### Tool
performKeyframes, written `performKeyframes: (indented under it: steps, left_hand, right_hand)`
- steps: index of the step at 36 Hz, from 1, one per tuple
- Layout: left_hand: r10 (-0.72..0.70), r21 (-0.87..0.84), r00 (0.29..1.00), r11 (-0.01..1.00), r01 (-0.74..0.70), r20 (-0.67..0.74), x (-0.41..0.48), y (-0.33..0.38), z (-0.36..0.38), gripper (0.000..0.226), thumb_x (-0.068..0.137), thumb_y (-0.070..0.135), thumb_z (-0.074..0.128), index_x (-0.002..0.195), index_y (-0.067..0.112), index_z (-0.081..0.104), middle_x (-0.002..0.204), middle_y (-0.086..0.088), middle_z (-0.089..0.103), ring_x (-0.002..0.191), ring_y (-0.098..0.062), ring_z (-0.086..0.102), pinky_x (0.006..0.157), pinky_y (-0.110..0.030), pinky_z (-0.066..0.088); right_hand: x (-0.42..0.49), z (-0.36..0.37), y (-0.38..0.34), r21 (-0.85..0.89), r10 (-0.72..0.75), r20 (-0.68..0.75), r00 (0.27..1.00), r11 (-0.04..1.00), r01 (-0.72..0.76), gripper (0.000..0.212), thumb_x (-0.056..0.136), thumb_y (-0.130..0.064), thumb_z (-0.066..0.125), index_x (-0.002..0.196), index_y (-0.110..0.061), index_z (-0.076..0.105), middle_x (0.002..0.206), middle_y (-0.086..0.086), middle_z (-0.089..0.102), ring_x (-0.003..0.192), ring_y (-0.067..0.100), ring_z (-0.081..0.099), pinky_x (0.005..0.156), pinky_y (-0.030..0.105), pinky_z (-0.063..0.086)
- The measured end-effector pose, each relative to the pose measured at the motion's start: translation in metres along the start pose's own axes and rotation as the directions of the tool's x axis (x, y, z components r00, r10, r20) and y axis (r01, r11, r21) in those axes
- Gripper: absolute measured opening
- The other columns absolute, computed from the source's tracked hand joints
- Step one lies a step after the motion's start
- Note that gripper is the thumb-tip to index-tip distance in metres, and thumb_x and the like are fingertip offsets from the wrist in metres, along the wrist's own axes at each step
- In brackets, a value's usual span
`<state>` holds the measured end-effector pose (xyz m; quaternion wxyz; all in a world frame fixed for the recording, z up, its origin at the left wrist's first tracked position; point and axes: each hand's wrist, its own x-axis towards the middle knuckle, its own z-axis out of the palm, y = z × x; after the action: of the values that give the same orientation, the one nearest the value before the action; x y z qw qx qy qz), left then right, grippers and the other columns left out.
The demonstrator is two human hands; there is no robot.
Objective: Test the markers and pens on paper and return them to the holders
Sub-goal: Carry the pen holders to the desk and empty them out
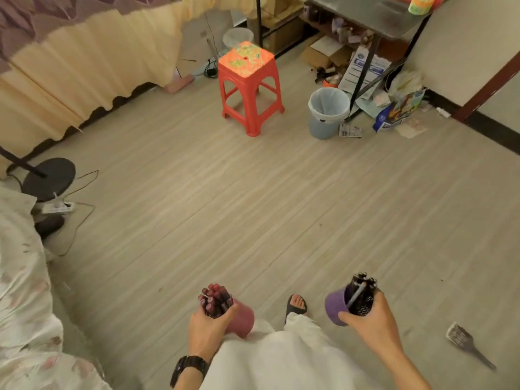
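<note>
My left hand [206,325] grips a pink mesh holder [242,319] packed with several red-capped markers [215,298], at the lower middle of the head view. To its right, my right hand [368,319] grips a purple holder [336,304] full of several dark pens [363,287], one of them grey. Both holders are carried above the floor and tilt forward. No paper for testing shows near the hands.
A red plastic stool [249,80] stands ahead on the wooden floor, with a lined bin [327,112] and a metal table [374,15] over clutter to its right. A bed [25,291] lies at left, a fan base and cables [49,178] beyond it. A brush [467,344] lies at lower right.
</note>
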<state>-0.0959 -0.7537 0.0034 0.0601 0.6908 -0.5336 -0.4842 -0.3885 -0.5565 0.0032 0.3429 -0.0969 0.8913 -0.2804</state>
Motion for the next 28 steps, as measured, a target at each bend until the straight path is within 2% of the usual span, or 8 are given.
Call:
performKeyframes:
  steps: [4, 7, 10, 16, 20, 22, 24, 28]
  left_hand:
    - [0.008, -0.049, 1.0, 0.999, -0.01, -0.023, 0.03, 0.053, 0.009, 0.027, 0.073, 0.038, 0.088, 0.091, 0.026, 0.073, 0.083, 0.007, 0.075, 0.081, -0.014, 0.07, 0.064, -0.034, 0.057]
    - [0.015, -0.095, 0.999, 0.995, -0.019, -0.046, 0.052, 0.091, 0.018, 0.025, 0.073, 0.037, 0.088, 0.09, 0.026, 0.074, 0.082, 0.008, 0.076, 0.081, -0.011, 0.07, 0.061, -0.028, 0.053]
    - [0.027, -0.104, 0.999, 0.994, -0.029, -0.026, 0.078, 0.125, 0.027, 0.027, 0.075, 0.037, 0.087, 0.094, 0.026, 0.072, 0.088, 0.009, 0.075, 0.085, -0.01, 0.068, 0.065, -0.028, 0.053]
    - [0.018, -0.077, 1.0, 0.997, -0.018, 0.006, 0.147, 0.181, 0.038, 0.033, 0.073, 0.041, 0.087, 0.097, 0.023, 0.072, 0.091, 0.005, 0.075, 0.088, -0.017, 0.069, 0.069, -0.034, 0.056]
    - [0.007, -0.08, 0.999, 0.997, -0.003, 0.049, 0.202, 0.229, 0.031, 0.036, 0.073, 0.041, 0.087, 0.1, 0.023, 0.071, 0.092, 0.004, 0.075, 0.088, -0.016, 0.069, 0.073, -0.035, 0.057]
    - [0.024, -0.093, 0.999, 0.996, -0.019, 0.045, 0.231, 0.257, 0.025, 0.034, 0.073, 0.042, 0.088, 0.097, 0.025, 0.071, 0.088, 0.007, 0.075, 0.086, -0.013, 0.069, 0.068, -0.029, 0.057]
    - [0.058, -0.096, 0.997, 0.994, -0.053, 0.049, 0.259, 0.29, 0.019, 0.031, 0.073, 0.043, 0.088, 0.094, 0.03, 0.07, 0.082, 0.011, 0.075, 0.083, -0.008, 0.069, 0.057, -0.017, 0.052]
    - [0.152, 0.006, 0.984, 0.988, -0.154, 0.097, 0.312, 0.352, 0.011, 0.028, 0.075, 0.042, 0.086, 0.09, 0.025, 0.069, 0.083, 0.006, 0.073, 0.081, -0.011, 0.068, 0.057, -0.017, 0.048]
  right_hand:
    - [0.065, -0.023, -0.062, -0.062, -0.078, 0.042, 0.996, 0.995, 0.08, 0.086, 0.055, -0.022, 0.095, 0.129, -0.013, 0.051, 0.121, 0.006, 0.061, 0.112, 0.029, 0.061, 0.084, 0.035, 0.046]
    - [0.105, -0.034, -0.106, -0.063, -0.128, 0.029, 0.991, 0.99, 0.13, 0.088, 0.055, -0.025, 0.095, 0.131, -0.015, 0.05, 0.123, 0.005, 0.06, 0.113, 0.028, 0.06, 0.087, 0.034, 0.047]
    - [0.14, -0.036, -0.143, -0.049, -0.147, 0.022, 0.989, 0.988, 0.148, 0.088, 0.056, -0.027, 0.095, 0.131, -0.018, 0.05, 0.123, 0.003, 0.06, 0.112, 0.026, 0.06, 0.088, 0.033, 0.046]
    - [0.189, -0.017, -0.188, 0.008, -0.079, 0.013, 0.997, 0.997, 0.079, 0.088, 0.056, -0.025, 0.094, 0.133, -0.019, 0.051, 0.121, 0.001, 0.061, 0.111, 0.024, 0.061, 0.087, 0.031, 0.045]
    - [0.211, -0.003, -0.213, 0.046, 0.019, -0.008, 1.0, 0.999, -0.019, 0.085, 0.056, -0.019, 0.096, 0.129, -0.017, 0.053, 0.121, 0.006, 0.065, 0.112, 0.026, 0.063, 0.091, 0.034, 0.048]
    - [0.222, 0.002, -0.227, 0.063, 0.066, -0.018, 0.998, 0.996, -0.065, 0.087, 0.055, -0.017, 0.097, 0.13, -0.015, 0.054, 0.121, 0.009, 0.066, 0.11, 0.026, 0.063, 0.092, 0.035, 0.048]
    - [0.233, 0.007, -0.246, 0.073, 0.09, -0.013, 0.996, 0.993, -0.089, 0.092, 0.054, -0.018, 0.097, 0.135, -0.014, 0.052, 0.123, 0.01, 0.066, 0.112, 0.026, 0.063, 0.094, 0.036, 0.047]
    - [0.263, 0.008, -0.283, 0.082, 0.088, -0.035, 0.996, 0.993, -0.085, 0.092, 0.054, -0.015, 0.096, 0.135, -0.013, 0.052, 0.123, 0.012, 0.066, 0.112, 0.028, 0.064, 0.091, 0.035, 0.047]
